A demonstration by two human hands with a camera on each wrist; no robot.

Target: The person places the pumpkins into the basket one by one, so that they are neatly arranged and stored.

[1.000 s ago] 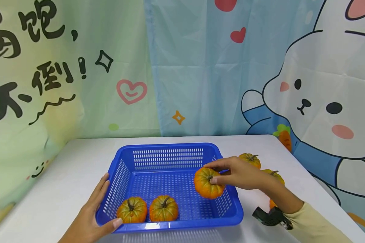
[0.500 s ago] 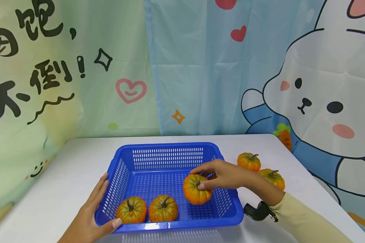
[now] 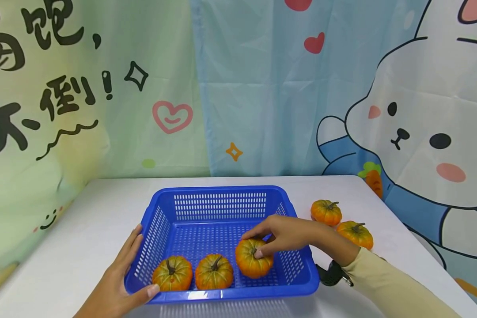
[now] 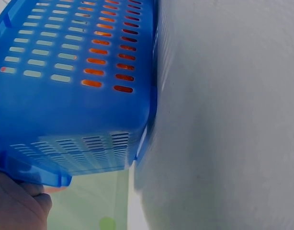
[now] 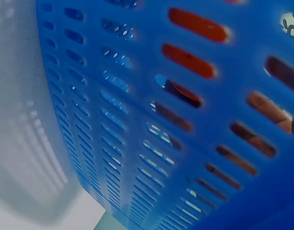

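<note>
In the head view my right hand (image 3: 280,236) is inside the blue plastic basket (image 3: 222,295), holding a small orange pumpkin (image 3: 254,265) from above, thumb beside its stem. Two more pumpkins, one at the near left corner (image 3: 172,274) and one beside it (image 3: 214,272), lie along the basket's front wall. My left hand (image 3: 121,282) grips the basket's near left corner, thumb on the front rim and fingers along the left rim. The left wrist view shows that hand (image 4: 17,203) at the rim; through the right wrist view's slots (image 5: 197,24) orange skin shows.
To the right of the basket, two pumpkins, a farther one (image 3: 326,212) and a nearer one (image 3: 355,234), lie on the white table (image 3: 75,229). A printed cloth backdrop (image 3: 254,110) hangs behind the table's far edge. A black strap-like device (image 3: 331,274) is at the right wrist.
My right hand has carried its pumpkin left and down into the basket, toward the front row. The two pumpkins on the table are less covered by the arm. The left hand stays put.
</note>
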